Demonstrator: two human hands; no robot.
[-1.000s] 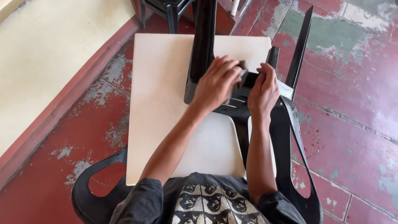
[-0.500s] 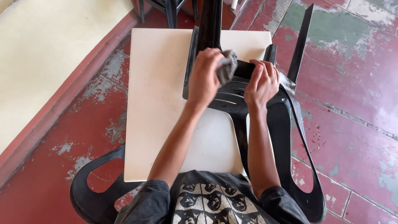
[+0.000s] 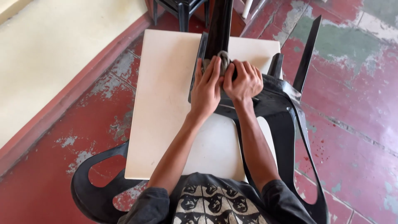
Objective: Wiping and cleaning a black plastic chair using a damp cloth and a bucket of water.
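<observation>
Head view, looking straight down: nearest to me I see the patterned front of a dark shirt [image 3: 209, 203], and under it the curved back of a black plastic chair [image 3: 93, 186] that I am seated in, standing on the worn red floor [image 3: 54, 137]. Both bare forearms run forward from there over a cream-white desk [image 3: 166, 103].

An upturned black plastic chair [image 3: 273, 103] lies across the right part of the desk, its seat overhanging the right edge and its legs pointing away from me; one leg [image 3: 219, 29] runs up the middle of the view, another [image 3: 309, 52] slants off to the right.

My left hand [image 3: 206, 89] lies flat along the base of the middle leg, fingers [image 3: 213, 68] pressed together and stretched out against it. My right hand [image 3: 243, 81] sits just beside it, touching it, fingers [image 3: 244, 68] curled down. Between the two hands a bunched grey cloth [image 3: 224, 60] is pressed onto the leg; I cannot tell which hand actually grips it.

Farther off, past the desk's far edge, stand the legs of another dark piece of furniture [image 3: 182, 10], and a pale band of wall [image 3: 54, 45] runs along the left.
</observation>
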